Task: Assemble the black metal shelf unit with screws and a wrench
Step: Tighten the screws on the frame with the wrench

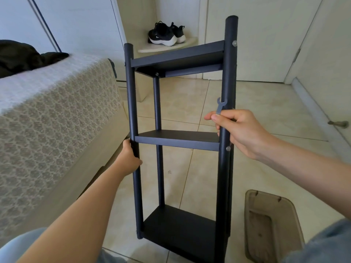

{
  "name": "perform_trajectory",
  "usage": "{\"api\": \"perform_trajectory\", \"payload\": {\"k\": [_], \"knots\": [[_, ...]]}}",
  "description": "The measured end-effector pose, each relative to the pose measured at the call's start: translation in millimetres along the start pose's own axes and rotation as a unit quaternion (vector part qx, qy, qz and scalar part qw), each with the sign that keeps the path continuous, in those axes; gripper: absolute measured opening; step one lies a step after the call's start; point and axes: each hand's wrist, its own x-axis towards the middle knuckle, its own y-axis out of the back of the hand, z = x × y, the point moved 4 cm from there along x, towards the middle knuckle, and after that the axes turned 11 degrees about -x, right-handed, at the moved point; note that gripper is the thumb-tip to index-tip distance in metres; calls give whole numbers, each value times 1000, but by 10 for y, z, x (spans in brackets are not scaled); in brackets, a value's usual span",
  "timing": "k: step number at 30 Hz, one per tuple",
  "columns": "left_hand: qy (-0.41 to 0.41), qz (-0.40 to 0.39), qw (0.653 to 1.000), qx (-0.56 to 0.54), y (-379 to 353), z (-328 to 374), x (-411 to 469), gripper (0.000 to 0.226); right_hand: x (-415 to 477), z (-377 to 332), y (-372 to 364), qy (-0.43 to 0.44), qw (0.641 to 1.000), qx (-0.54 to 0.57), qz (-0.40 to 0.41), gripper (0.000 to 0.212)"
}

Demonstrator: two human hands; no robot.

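Three-tier black shelf unit point(178, 138) upright | left hand point(129, 158) grips left post point(133, 92) | right hand point(241, 131) pinches wrench point(220, 106)

Bed point(47, 111); sneakers point(167, 34); plastic lid point(273, 224).

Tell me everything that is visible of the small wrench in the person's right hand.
The wrench is a small, flat piece of grey metal, as it looks. Its open, forked end points up; the lower end is hidden in the right hand, which pinches it between thumb and forefinger. It stands nearly upright beside the right front post of the shelf unit. Whether it touches the post is unclear.
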Motion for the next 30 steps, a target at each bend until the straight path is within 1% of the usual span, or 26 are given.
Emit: {"api": "perform_trajectory", "payload": {"k": [2,4,8,10,12,14,15,16,17,19,20,21,22,23,24,25,28,30], "knots": [[-3,-6,1000,9,-22,-34,9,81,-19,-26,-28,-7,1000,12,-13,36],[5,-4,1000,13,-33,-60,41,77,-37,-30,-54,-11,1000,22,-15,25],[40,9,999,3,-79,-2,44,73,-54,-115,-114,12,1000,10,-15,22],[44,28,998,27,-94,54,-11,66,-54,-161,-155,22,1000,-2,-20,19],[4,95,993,75,-39,133,-88,56,-48,-199,-205,26,999,-6,-32,20],[-91,167,974,124,21,274,-206,48,-44,-245,-269,29,998,-8,-48,21],[-148,179,964,126,18,373,-284,46,-35,-263,-296,27,998,-11,-52,22],[-200,170,959,110,-8,471,-364,43,-27,-278,-318,25,998,-12,-53,22],[-243,145,956,83,-57,571,-444,36,-14,-285,-334,24,998,-9,-51,23],[-293,56,954,32,-196,731,-614,28,6,-292,-365,22,999,-3,-49,23],[-303,-1,953,12,-271,792,-710,32,13,-298,-382,21,999,1,-50,23],[-310,-57,949,-4,-343,838,-812,43,19,-303,-398,20,999,5,-50,23],[-315,-104,943,-9,-410,873,-905,57,23,-311,-410,20,999,8,-48,23],[-318,-133,939,2,-470,899,-981,71,27,-320,-423,20,999,13,-43,22],[-320,-147,936,24,-526,915,-1033,81,28,-332,-436,20,999,17,-38,22],[-322,-148,934,48,-572,929,-1063,85,28,-343,-454,19,999,21,-35,21],[-333,-131,928,99,-628,989,-1095,73,11,-383,-505,11,999,27,-29,19],[-329,-142,927,112,-619,1009,-1077,71,2,-404,-510,1,999,22,-28,19]]}}
